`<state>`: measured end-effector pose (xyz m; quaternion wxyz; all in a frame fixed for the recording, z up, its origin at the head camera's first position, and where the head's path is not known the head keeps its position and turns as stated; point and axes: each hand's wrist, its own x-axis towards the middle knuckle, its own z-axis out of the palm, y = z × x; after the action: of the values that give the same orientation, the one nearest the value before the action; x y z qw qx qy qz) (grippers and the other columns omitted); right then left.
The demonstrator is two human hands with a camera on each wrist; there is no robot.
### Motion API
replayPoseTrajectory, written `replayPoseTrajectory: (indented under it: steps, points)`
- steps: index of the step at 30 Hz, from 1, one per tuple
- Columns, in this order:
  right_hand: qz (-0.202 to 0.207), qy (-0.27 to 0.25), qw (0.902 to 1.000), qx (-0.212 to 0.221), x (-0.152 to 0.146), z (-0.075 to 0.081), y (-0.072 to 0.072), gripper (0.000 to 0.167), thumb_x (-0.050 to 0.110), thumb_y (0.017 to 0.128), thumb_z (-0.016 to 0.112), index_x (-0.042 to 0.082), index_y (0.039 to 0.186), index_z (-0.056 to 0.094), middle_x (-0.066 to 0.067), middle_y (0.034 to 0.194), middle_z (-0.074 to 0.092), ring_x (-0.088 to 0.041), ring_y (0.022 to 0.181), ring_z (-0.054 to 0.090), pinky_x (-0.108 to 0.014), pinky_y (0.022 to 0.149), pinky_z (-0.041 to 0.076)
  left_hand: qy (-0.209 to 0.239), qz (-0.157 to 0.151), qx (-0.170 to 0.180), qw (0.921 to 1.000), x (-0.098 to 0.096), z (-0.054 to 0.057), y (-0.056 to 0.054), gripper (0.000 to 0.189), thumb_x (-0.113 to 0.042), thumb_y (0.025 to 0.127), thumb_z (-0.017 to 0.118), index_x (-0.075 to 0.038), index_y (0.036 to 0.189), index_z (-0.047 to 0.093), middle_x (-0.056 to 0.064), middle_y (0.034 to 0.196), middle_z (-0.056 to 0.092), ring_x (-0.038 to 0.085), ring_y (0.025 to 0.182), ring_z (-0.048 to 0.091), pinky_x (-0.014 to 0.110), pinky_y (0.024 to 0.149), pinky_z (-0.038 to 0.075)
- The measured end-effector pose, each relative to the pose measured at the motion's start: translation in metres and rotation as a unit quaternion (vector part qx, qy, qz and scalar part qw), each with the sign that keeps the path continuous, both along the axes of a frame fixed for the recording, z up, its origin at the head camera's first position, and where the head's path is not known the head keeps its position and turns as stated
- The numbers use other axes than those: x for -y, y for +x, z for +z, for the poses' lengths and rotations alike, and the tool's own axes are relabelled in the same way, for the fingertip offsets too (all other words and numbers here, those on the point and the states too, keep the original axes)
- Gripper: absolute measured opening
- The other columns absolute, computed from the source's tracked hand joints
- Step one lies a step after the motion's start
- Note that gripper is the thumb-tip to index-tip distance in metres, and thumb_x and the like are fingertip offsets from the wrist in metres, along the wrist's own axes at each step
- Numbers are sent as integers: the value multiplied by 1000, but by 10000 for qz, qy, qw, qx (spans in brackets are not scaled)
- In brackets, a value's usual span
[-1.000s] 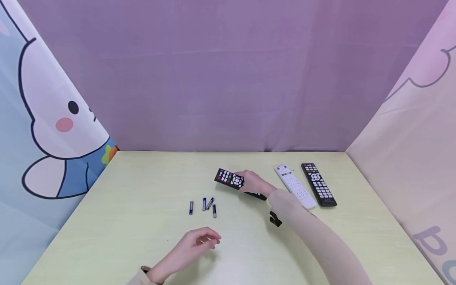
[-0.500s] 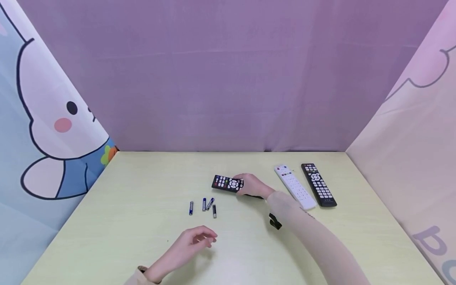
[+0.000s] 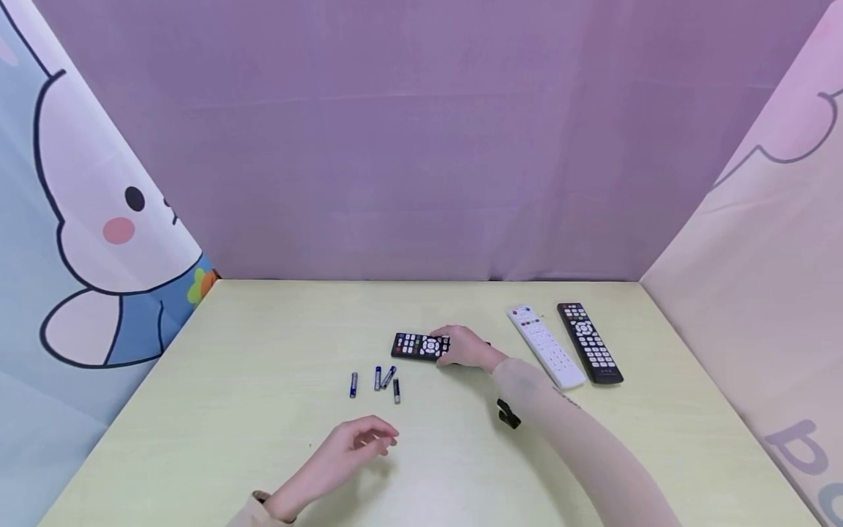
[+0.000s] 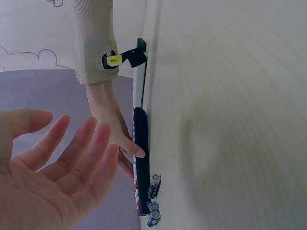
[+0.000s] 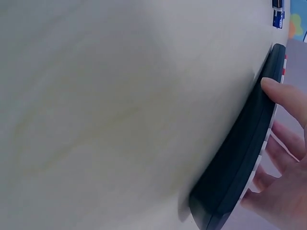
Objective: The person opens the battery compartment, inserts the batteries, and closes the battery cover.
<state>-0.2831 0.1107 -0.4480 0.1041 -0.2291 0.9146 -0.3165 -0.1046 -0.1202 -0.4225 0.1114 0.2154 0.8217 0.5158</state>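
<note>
My right hand (image 3: pixel 464 347) grips a black remote control (image 3: pixel 413 346) across its width, thumb on the near side edge and fingers over the button face. In the right wrist view the thumb presses the dark side of the remote (image 5: pixel 244 143), whose underside lies along the tabletop. Its buttons face up and its far end points left. Lower down, my left hand (image 3: pixel 352 448) hovers over the table with relaxed, slightly bent fingers and holds nothing. Several small blue-and-silver batteries (image 3: pixel 388 377) lie between the remote and my left hand.
To the right lie a white remote control (image 3: pixel 546 348) and a second black one (image 3: pixel 590 342), side by side and slanted. The pale wooden table (image 3: pixel 263 329) ends at a purple cloth backdrop (image 3: pixel 421 146), with printed cloth walls at both sides.
My right hand has lowered the black remote control from a tilted position to flat on the table, its far end swinging down. My left hand has drifted slightly left.
</note>
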Motion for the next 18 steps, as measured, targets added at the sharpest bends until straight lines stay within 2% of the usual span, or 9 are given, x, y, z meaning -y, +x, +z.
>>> replayPoseTrajectory:
  steps: [6, 13, 18]
  points:
    - [59, 55, 10000, -51, -3, 2, 2, 53, 10, 68, 74, 4, 118, 55, -14, 117, 55, -26, 103, 51, -40, 90, 40, -72, 61, -4, 10000, 2, 1, -1, 20, -15, 87, 53, -4, 102, 60, 5, 94, 63, 9, 77, 58, 22, 68, 47]
    - [158, 120, 9987, -476, -15, 11, 8, 46, 10, 71, 72, 2, 114, 57, -12, 112, 58, -26, 102, 53, -39, 89, 41, -423, 83, -138, 9990, 5, 2, -3, 20, -20, 87, 53, -7, 101, 60, 4, 93, 63, 8, 75, 58, 21, 68, 47]
    - [91, 29, 9992, -386, -28, 19, 14, 43, 9, 75, 68, 0, 115, 56, -13, 111, 58, -27, 100, 53, -39, 86, 43, -666, 41, -320, 9973, 6, 2, -6, 21, -20, 87, 53, -5, 100, 60, 8, 93, 63, 7, 74, 56, 21, 67, 47]
